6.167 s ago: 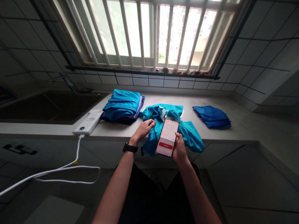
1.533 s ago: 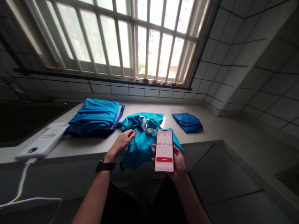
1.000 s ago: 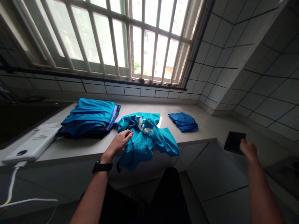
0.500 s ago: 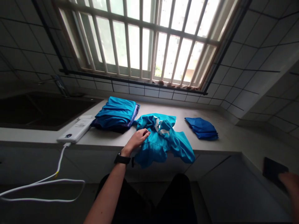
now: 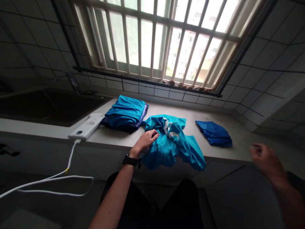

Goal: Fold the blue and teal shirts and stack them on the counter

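Note:
A crumpled teal garment [image 5: 164, 156] with white patches lies on the counter, part of it hanging over the front edge. My left hand [image 5: 147, 140], a dark band on its wrist, rests on the garment's left side. Its fingers are loosely bent, with a gap between thumb and forefinger and no cloth visibly gripped. Over the counter at the right, my right hand [image 5: 268, 160] is blurred by motion, its fingers curled; whether anything is in them I cannot make out. It is nearest to a folded dark-blue cloth [image 5: 214, 133], apart from it.
Left of the garment sits a stack of folded blue and purple clothes [image 5: 126, 113]. Beside it lies a white power bank [image 5: 87, 128] with a white cable [image 5: 69, 160] hanging down. Farther left is a dark sink [image 5: 47, 106] with a tap [image 5: 73, 82]. A barred window [image 5: 154, 41] stands behind.
My right hand has come in from the far right, away from a dark flat object, toward the folded dark-blue cloth. My left hand stays on the garment. The view has shifted slightly.

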A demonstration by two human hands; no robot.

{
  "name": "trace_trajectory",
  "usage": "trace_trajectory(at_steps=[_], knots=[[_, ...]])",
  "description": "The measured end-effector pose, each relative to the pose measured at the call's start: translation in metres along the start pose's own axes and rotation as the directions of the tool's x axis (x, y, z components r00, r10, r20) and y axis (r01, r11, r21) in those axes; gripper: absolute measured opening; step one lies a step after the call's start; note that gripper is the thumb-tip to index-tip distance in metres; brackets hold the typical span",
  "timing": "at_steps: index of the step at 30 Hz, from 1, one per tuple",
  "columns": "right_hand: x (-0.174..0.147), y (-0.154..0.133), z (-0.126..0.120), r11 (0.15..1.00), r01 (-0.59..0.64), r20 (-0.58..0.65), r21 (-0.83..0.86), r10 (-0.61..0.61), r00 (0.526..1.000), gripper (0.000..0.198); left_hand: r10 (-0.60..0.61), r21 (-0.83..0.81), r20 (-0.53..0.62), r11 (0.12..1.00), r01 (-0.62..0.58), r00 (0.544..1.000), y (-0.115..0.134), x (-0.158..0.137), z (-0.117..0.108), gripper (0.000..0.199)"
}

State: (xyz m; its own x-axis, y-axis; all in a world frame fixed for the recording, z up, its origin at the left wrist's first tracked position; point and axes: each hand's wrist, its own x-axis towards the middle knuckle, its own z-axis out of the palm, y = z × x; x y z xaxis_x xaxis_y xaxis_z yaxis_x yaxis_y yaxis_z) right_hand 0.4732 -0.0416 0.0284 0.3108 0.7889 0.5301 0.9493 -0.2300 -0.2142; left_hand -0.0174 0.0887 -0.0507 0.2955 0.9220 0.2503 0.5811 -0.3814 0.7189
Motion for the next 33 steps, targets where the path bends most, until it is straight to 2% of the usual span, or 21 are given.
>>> trace_trajectory(at_steps=[1, 3, 5, 6, 7, 8, 10, 12, 14, 17, 19, 20, 21, 22, 23, 25, 26, 27, 29, 31, 33], knots=[[0.005, -0.035, 0.018, 0.983, 0.018, 0.081, 0.184, -0.033, 0.996, 0.058, -0.009, -0.004, -0.001, 1.0, 0.009, 1.0, -0.002, 0.0, 0.001, 0.039], [0.002, -0.111, 0.049, 0.862, 0.082, 0.192, 0.5, -0.203, 0.96, 0.061, -0.012, -0.019, -0.009, 1.0, 0.011, 1.0, -0.006, -0.001, 0.003, 0.055], [-0.007, -0.184, 0.077, 0.688, 0.084, 0.212, 0.721, -0.335, 0.918, 0.072, 0.01, -0.02, -0.048, 1.0, -0.011, 0.999, -0.011, -0.001, 0.004, 0.074], [-0.011, -0.215, 0.09, 0.633, 0.062, 0.222, 0.772, -0.359, 0.907, 0.076, 0.024, -0.009, -0.082, 1.0, -0.025, 0.996, -0.013, -0.001, 0.005, 0.081], [-0.013, -0.241, 0.102, 0.627, 0.03, 0.251, 0.779, -0.355, 0.901, 0.08, 0.035, 0.011, -0.12, 0.999, -0.034, 0.992, -0.017, -0.001, 0.005, 0.086], [-0.013, -0.261, 0.114, 0.66, 0.003, 0.305, 0.751, -0.351, 0.885, 0.083, 0.04, 0.034, -0.159, 0.999, -0.035, 0.987, -0.02, 0.0, 0.006, 0.09], [-0.01, -0.288, 0.133, 0.74, -0.007, 0.387, 0.673, -0.344, 0.856, 0.07, 0.041, 0.066, -0.215, 0.997, -0.027, 0.976, -0.026, 0.003, 0.008, 0.095], [-0.009, -0.298, 0.143, 0.78, 0.023, 0.409, 0.625, -0.353, 0.842, 0.047, 0.023, 0.067, -0.234, 0.998, -0.007, 0.972, -0.031, 0.005, 0.01, 0.098], [-0.014, -0.296, 0.143, 0.795, 0.077, 0.395, 0.602, -0.38, 0.836, 0.028, -0.014, 0.047, -0.224, 0.999, 0.025, 0.974, -0.033, 0.006, 0.011, 0.103], [-0.038, -0.283, 0.122, 0.799, 0.175, 0.386, 0.575, -0.454, 0.803, 0.02, -0.088, 0.022, -0.183, 0.995, 0.094, 0.979, -0.031, 0.005, 0.011, 0.116], [-0.061, -0.273, 0.103, 0.733, 0.219, 0.373, 0.644, -0.55, 0.747, 0.021, -0.109, 0.02, -0.164, 0.993, 0.114, 0.98, -0.028, 0.005, 0.01, 0.121], [-0.073, -0.267, 0.095, 0.668, 0.214, 0.363, 0.713, -0.612, 0.703, 0.023, -0.112, 0.021, -0.162, 0.993, 0.117, 0.98, -0.026, 0.005, 0.01, 0.122], [-0.085, -0.263, 0.088, 0.592, 0.179, 0.348, 0.786, -0.662, 0.663, 0.022, -0.112, 0.023, -0.167, 0.993, 0.117, 0.98, -0.025, 0.005, 0.009, 0.121], [-0.096, -0.258, 0.082, 0.522, 0.118, 0.328, 0.845, -0.679, 0.657, 0.021, -0.112, 0.026, -0.179, 0.993, 0.118, 0.978, -0.023, 0.006, 0.008, 0.119], [-0.105, -0.255, 0.079, 0.469, 0.043, 0.31, 0.882, -0.648, 0.696, 0.02, -0.11, 0.033, -0.192, 0.992, 0.119, 0.975, -0.021, 0.006, 0.008, 0.115], [-0.12, -0.25, 0.079, 0.402, -0.102, 0.291, 0.91, -0.442, 0.848, 0.021, -0.089, 0.055, -0.193, 0.993, 0.102, 0.977, -0.017, 0.007, 0.006, 0.098], [-0.126, -0.249, 0.08, 0.372, -0.16, 0.289, 0.914, -0.323, 0.901, 0.023, -0.07, 0.06, -0.173, 0.995, 0.081, 0.983, -0.015, 0.007, 0.005, 0.085], [-0.13, -0.248, 0.082, 0.336, -0.202, 0.293, 0.92, -0.249, 0.923, 0.025, -0.048, 0.054, -0.144, 0.997, 0.056, 0.988, -0.012, 0.006, 0.004, 0.07], [-0.135, -0.247, 0.085, 0.25, -0.249, 0.314, 0.936, -0.266, 0.911, 0.028, 0.001, 0.009, -0.085, 1.0, 0.0, 0.996, -0.006, 0.001, 0.0, 0.047], [-0.137, -0.246, 0.086, 0.181, -0.26, 0.311, 0.949, -0.376, 0.873, 0.028, 0.043, -0.078, -0.062, 0.996, -0.047, 0.997, 0.003, -0.006, -0.003, 0.036], [-0.137, -0.246, 0.085, 0.155, -0.253, 0.296, 0.955, -0.462, 0.836, 0.026, 0.061, -0.19, -0.086, 0.979, -0.077, 0.994, 0.015, -0.016, -0.007, 0.03]])
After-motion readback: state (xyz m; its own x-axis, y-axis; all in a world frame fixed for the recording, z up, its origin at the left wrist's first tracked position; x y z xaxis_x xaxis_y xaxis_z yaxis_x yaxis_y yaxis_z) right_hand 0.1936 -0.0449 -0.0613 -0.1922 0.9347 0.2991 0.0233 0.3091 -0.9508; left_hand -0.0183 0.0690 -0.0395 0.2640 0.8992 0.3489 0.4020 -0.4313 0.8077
